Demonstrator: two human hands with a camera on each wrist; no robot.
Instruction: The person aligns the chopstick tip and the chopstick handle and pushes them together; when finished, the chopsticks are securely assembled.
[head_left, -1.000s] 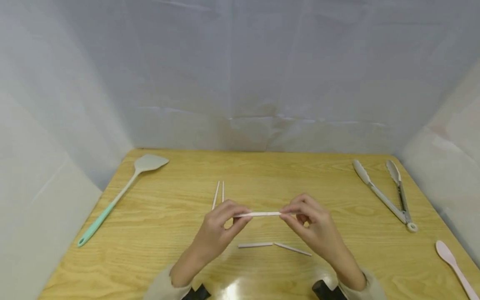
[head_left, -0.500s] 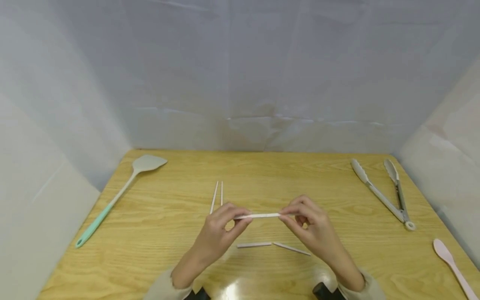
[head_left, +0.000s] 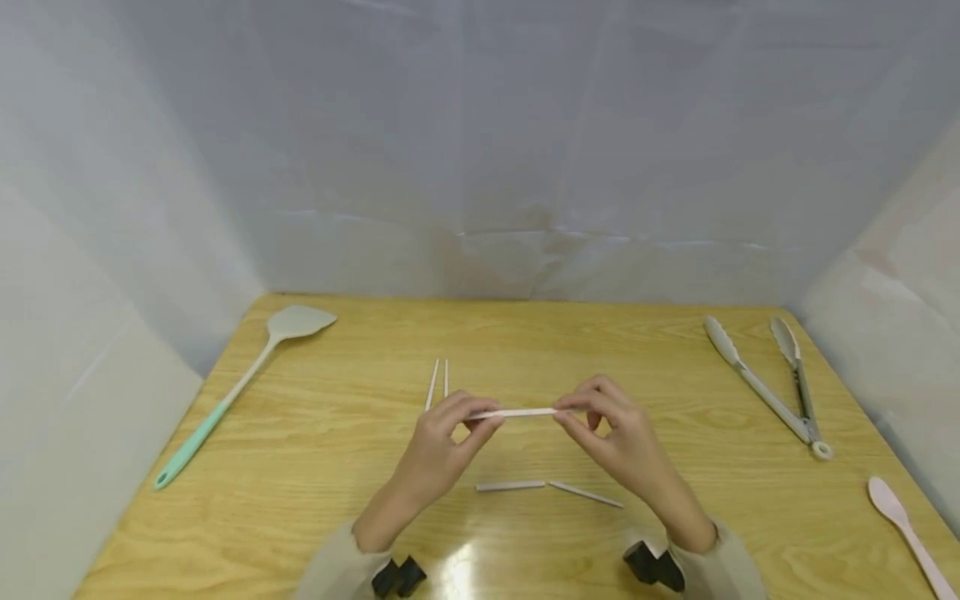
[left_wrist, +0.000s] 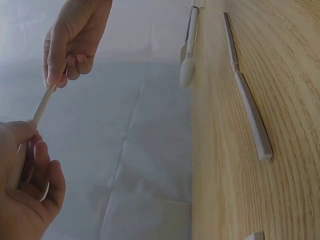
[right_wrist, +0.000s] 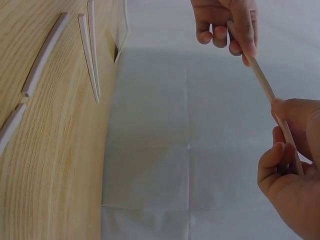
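Observation:
Level in front of me, a pale pinkish chopstick (head_left: 527, 412) is stretched between both hands, raised off the wooden table. My left hand (head_left: 442, 437) pinches one end between thumb and fingers, and my right hand (head_left: 611, 433) pinches the other end the same way. In the right wrist view the chopstick (right_wrist: 263, 82) runs straight from one hand to the other. Below the hands lie two short chopstick pieces, a left one (head_left: 510, 486) and a right one (head_left: 587, 495), nearly end to end. Beyond my left hand rest two upright-pointing chopsticks (head_left: 432, 385), their near ends hidden by it.
A spatula (head_left: 247, 375) with a mint-green handle lies at the left of the table (head_left: 360, 342). Spread metal tongs (head_left: 772, 400) lie at the far right, with a pink spoon (head_left: 900, 517) nearer. Grey-white sheeting (head_left: 525, 150) encloses the back and sides.
Both hands have risen slightly in the head view with the chopstick between them. The grips look the same, and the things on the table have stayed put.

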